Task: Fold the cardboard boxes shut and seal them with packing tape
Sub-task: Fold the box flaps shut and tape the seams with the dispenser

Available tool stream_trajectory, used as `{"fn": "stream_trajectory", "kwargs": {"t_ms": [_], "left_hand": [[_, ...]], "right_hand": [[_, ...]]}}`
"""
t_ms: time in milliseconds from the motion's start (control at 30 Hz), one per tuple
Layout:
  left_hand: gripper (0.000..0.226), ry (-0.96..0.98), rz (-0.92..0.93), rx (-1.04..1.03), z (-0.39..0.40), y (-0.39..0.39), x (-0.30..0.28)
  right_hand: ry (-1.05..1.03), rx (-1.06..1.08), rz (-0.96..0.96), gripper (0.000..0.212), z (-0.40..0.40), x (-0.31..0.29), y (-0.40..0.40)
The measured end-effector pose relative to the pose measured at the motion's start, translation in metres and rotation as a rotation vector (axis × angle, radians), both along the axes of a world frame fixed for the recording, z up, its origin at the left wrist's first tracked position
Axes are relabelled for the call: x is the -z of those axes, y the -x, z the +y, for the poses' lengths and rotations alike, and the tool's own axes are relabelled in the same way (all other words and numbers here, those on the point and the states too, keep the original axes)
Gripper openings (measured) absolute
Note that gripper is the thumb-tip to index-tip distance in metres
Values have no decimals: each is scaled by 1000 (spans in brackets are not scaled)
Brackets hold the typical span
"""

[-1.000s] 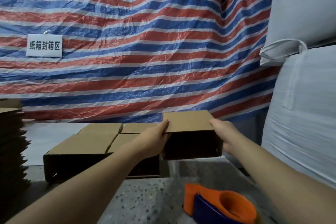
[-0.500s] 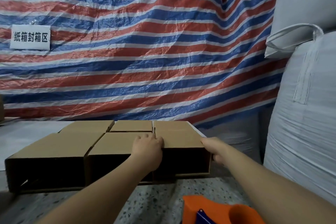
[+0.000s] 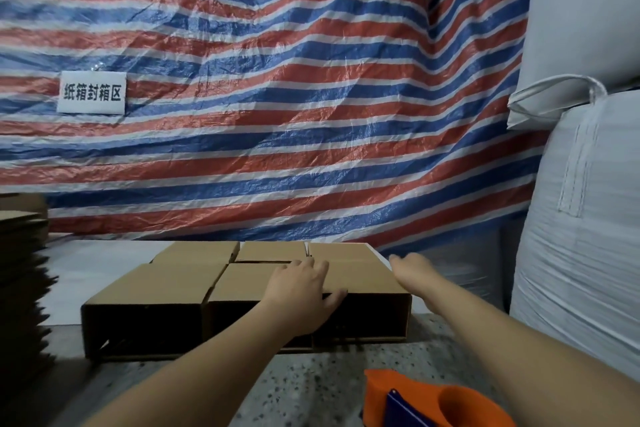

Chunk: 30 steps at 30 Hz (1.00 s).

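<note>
Several brown cardboard boxes stand packed together on the speckled floor in front of the striped tarp. The rightmost front box (image 3: 363,279) has just joined the group. My left hand (image 3: 303,284) rests flat on the tops of that box and the middle front box (image 3: 242,282), fingers spread and thumb over the front edge. My right hand (image 3: 412,269) hovers with straight fingers at the rightmost box's right edge, and I cannot tell whether it touches. An orange and blue tape dispenser (image 3: 426,402) lies near the bottom of the view.
A stack of flat cardboard blanks (image 3: 20,274) rises at the left edge. Big white bulk sacks (image 3: 581,253) fill the right side. A white sheet (image 3: 93,263) lies on the floor behind the boxes, and a white label (image 3: 90,92) hangs on the tarp.
The box that both hands carried in the air a second ago now stands beside the others. My left hand has flattened on top and my right hand has let go of its side.
</note>
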<state>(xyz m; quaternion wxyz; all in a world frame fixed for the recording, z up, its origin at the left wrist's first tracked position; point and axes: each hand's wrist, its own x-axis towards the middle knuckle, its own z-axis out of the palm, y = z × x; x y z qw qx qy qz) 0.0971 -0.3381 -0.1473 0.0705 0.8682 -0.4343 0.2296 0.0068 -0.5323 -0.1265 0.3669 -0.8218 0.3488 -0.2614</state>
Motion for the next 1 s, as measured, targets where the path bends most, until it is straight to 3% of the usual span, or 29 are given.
{"fn": "stream_trajectory", "kwargs": {"t_ms": [100,400,500,700,867,1000], "left_hand": [[52,98,41,39,38,26,-16],[22,320,151,44,178,96,-38],[35,337,149,13,214,114,-36],[63,351,234,-27,254,128,-36],[68,424,-12,-26,288,128,-51],[41,434,-277,-64,320,104,-84]], "right_hand": [[118,-13,-14,21,32,-16,15],[191,-90,-152,33,174,-16,84],[104,-153,-205,38,218,3,99],[47,-240,-124,33,267,30,108],[31,-293,-135,39,291,24,99],[91,-402,-194,40,326,-7,77]]}}
